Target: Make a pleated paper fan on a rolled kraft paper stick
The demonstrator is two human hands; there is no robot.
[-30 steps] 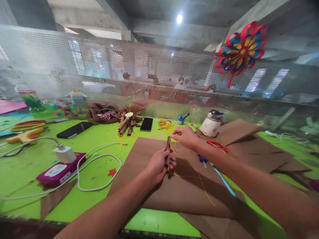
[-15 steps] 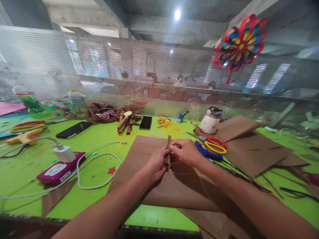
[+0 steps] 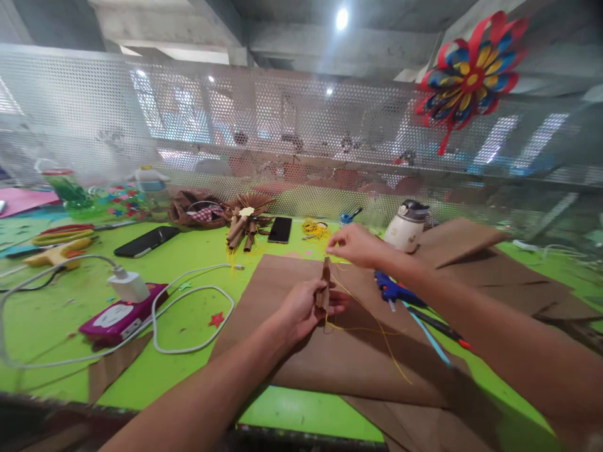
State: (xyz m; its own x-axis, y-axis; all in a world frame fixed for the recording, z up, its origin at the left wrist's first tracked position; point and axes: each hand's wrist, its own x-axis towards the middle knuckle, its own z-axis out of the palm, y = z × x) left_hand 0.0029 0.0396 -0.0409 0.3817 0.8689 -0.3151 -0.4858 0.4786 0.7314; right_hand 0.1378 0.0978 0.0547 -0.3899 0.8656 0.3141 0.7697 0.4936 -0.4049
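Note:
My left hand is closed around a small pleated piece of brown paper, held upright over a large brown paper sheet. Yellow thread hangs from the pleated paper and trails right across the sheet. Just above the paper's top end, my right hand is raised with thumb and forefinger pinched, a thin bit of the thread at its fingertips. A blue glue gun lies under my right forearm.
A purple power strip with a white cable occupies the left. Behind are a phone, brown paper rolls, a thread tangle and a white bottle. Brown paper sheets lie right.
My right hand came down beside the pleated paper, then rose again above its top end. My left hand keeps its hold. Scissors seen earlier at right are now hidden behind my arm.

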